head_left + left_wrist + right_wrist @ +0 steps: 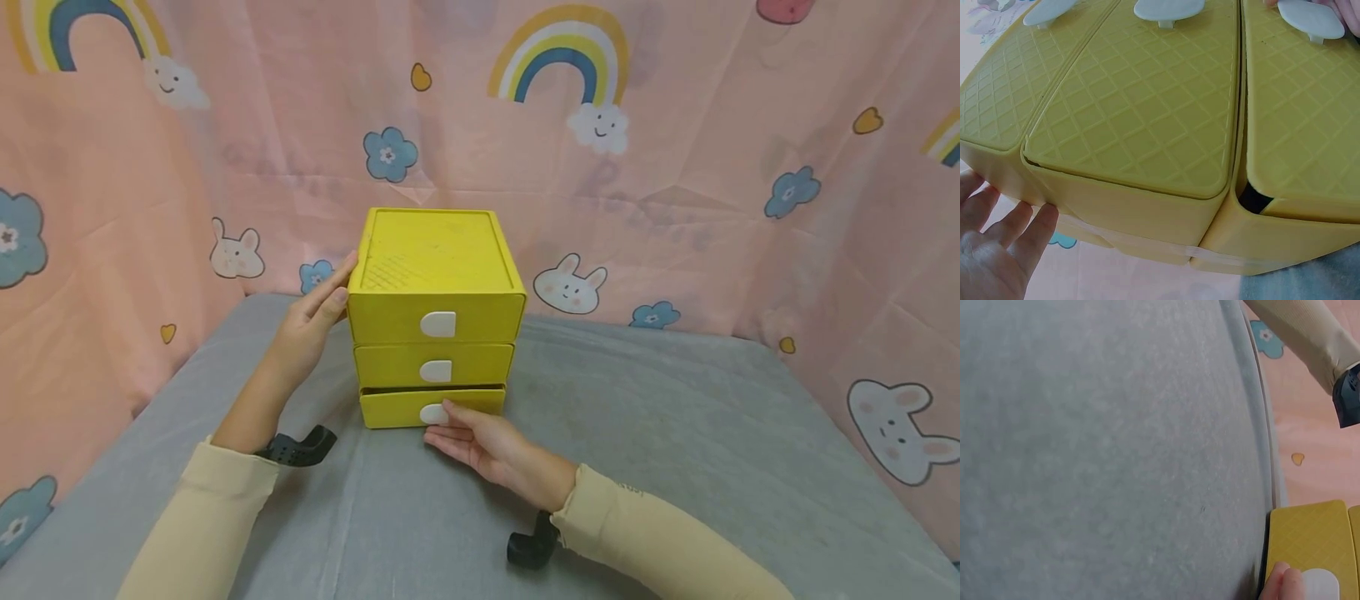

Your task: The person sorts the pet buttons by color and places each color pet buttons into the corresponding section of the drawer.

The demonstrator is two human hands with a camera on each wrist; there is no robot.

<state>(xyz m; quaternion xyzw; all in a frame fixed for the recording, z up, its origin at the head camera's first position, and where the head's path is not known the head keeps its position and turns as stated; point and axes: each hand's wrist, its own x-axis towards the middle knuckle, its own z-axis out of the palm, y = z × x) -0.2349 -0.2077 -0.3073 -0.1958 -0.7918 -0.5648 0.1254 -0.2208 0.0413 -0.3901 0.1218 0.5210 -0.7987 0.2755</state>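
Note:
A yellow three-drawer box (431, 250) stands upright on the grey cloth, each drawer front bearing a white rounded handle. Its bottom drawer (393, 410) is pulled out slightly, leaving a dark gap along the top edge. My left hand (307, 333) rests against the box's left side, fingers extended; the left wrist view shows fingertips (1047, 215) right at the side wall. Down at the bottom drawer, my right hand (495, 446) pinches the white handle (432, 414), thumb on top and fingers below. The right wrist view catches only fingertips beside that handle (1321, 584).
Grey cloth (637, 433) covers the table around the box. A pink curtain (465, 183) printed with rainbows, rabbits and flowers hangs behind and at both sides. Black wrist mounts (300, 448) stick out from both forearms.

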